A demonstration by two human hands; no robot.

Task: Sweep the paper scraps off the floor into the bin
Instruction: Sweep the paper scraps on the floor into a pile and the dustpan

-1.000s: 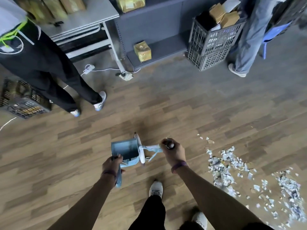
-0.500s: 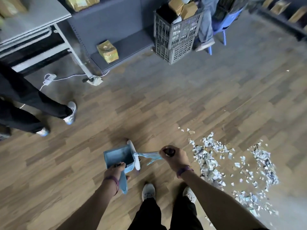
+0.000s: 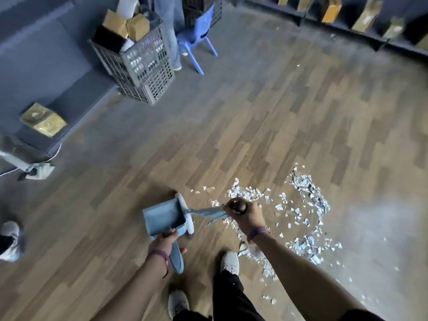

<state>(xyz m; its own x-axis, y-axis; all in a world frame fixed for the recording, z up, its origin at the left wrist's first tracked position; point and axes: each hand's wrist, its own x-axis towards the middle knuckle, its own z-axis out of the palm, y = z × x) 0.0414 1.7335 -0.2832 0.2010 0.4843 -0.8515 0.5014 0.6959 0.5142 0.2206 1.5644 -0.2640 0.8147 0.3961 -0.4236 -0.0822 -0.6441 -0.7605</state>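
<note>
Fingers of left hand [image 3: 165, 242] curled round dustpan [image 3: 165, 216] handle; fingers of right hand [image 3: 246, 216] clenched on broom [image 3: 203, 211] handle tip. Paper scraps [image 3: 303, 200] on floor [image 3: 254, 135] just right of them.

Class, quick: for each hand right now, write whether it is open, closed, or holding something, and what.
Left hand: grips the dustpan by its handle.
Right hand: grips the top of the broom handle.

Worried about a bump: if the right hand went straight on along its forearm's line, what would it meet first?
Probably the broom head against the dustpan; it may sit lower than the right hand.
</note>
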